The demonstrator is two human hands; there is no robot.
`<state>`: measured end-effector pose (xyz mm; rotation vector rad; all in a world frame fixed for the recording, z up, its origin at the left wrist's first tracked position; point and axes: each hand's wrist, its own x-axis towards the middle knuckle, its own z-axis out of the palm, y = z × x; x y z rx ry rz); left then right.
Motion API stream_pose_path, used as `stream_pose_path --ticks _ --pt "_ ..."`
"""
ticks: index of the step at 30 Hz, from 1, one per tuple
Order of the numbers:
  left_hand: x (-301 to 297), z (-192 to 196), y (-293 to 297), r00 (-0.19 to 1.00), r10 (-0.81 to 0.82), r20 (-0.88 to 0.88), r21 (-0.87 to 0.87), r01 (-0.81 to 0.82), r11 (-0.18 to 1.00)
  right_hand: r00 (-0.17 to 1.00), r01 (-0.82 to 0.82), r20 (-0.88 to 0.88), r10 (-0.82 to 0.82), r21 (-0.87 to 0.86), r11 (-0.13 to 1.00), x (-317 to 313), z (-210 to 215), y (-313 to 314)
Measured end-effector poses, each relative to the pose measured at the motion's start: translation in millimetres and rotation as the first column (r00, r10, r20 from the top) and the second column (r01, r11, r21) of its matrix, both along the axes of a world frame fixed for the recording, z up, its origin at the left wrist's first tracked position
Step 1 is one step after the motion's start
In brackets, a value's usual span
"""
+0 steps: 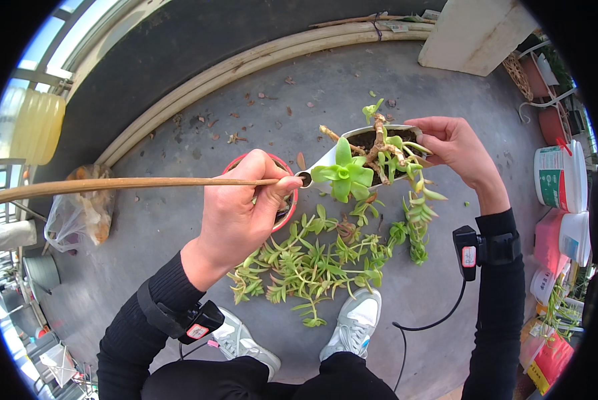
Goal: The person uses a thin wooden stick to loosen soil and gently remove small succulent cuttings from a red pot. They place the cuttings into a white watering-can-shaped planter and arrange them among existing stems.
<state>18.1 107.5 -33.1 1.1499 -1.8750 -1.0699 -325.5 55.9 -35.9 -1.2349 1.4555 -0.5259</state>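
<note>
My left hand (242, 203) is closed in a pinch around a long brown stick (112, 187). The stick's other end runs out to the left edge, and its tip lies beside the small ring-shaped end of a white planter (325, 160). My right hand (455, 147) grips the planter's right rim, thumb and fingers on either side. Dark soil (365, 139) fills the planter, and a woody-stemmed succulent (344, 171) grows from it, some shoots trailing over the side. Behind my left hand is a round red-rimmed pot (287, 212), mostly hidden. Cut succulent stems (312, 257) lie on the floor below.
Pale pipes (259, 63) run along the far wall, near a white block (475, 37). Dry leaf bits are scattered on the grey floor (179, 220). Left are a plastic bag (82, 210) and a yellow container (35, 127); right, white tubs (560, 177). My shoes (354, 323) flank the lower stems.
</note>
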Motion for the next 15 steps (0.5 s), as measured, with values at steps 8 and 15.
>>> stream_pose_path --ticks 8,15 --pt "17.7 -0.8 -5.1 0.980 -0.181 0.085 -0.193 0.194 0.962 1.000 0.000 -0.009 0.000 -0.009 1.000 0.5 -1.0 0.3" --pt "-5.6 -11.8 -5.4 0.999 0.033 -0.037 -0.091 -0.036 0.995 1.000 0.014 -0.003 -0.014 0.006 1.000 2.8 -0.2 -3.0"
